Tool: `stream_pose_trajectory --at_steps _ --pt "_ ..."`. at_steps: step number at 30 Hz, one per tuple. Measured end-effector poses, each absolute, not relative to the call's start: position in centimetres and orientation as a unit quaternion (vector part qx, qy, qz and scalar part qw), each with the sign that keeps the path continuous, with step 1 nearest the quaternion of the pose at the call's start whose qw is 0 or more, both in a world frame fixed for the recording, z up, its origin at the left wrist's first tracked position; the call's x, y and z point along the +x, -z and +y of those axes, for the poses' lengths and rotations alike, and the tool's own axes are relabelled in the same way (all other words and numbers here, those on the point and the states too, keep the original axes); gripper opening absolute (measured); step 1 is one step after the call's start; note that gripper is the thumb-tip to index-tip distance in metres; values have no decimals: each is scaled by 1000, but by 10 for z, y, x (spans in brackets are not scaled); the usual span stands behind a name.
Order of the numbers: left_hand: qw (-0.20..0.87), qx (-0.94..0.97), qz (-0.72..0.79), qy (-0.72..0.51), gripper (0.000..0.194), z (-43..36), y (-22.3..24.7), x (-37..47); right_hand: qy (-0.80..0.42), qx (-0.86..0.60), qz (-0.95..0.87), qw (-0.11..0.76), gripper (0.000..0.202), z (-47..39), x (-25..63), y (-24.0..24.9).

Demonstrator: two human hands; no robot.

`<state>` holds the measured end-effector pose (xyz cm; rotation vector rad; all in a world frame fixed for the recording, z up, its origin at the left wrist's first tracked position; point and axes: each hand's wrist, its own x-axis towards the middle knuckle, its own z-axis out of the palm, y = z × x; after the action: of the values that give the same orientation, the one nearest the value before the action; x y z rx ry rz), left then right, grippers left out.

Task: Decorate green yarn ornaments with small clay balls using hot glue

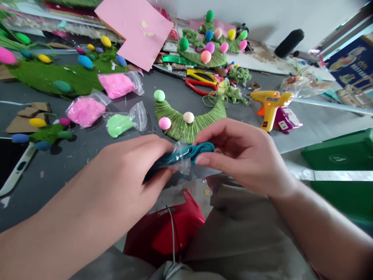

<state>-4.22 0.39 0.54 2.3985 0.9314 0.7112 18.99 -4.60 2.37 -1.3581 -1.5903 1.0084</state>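
Above the table's near edge, my left hand is closed round a small clear plastic bag with soft teal material inside. A folded loop of the teal material sticks out of the bag's mouth. My right hand is closed on that loop, thumb below and fingers above. Just beyond the hands lies a crescent wound with green yarn, carrying a mint ball, a pink ball and a cream ball.
Left lie pink bags and a light green bag. Red-handled pliers and a yellow glue gun are beyond. Decorated green crescents sit at the back left. A tablet-like device lies at the left edge. A red stool stands below.
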Motion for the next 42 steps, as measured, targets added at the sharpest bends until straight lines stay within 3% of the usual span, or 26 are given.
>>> stream_pose_trajectory --at_steps 8,12,16,24,28,34,37,42 --pt "182 904 346 -173 10 2 4 -49 -301 -520 -553 577 12 -42 198 -28" --pt "166 920 317 -159 13 3 2 -48 -336 -543 -567 521 13 -41 200 -27" --pt "155 927 311 -141 17 4 -1 -48 -395 -537 -592 453 34 -45 198 -23" --pt "191 913 325 -155 19 3 -4 -48 -372 -518 -702 316 20 -43 197 -19" --pt "179 912 324 -178 17 2 -3 -47 -342 -522 -710 326 18 -45 192 -21" --pt "170 906 347 -173 15 5 1 -53 -250 -583 -638 437 22 -49 201 -32" --pt "185 901 352 -173 15 5 1 -54 -239 -595 -649 410 17 -47 202 -31" --pt "199 899 347 -180 12 3 0 -53 -332 -540 -676 376 17 -44 192 -21"
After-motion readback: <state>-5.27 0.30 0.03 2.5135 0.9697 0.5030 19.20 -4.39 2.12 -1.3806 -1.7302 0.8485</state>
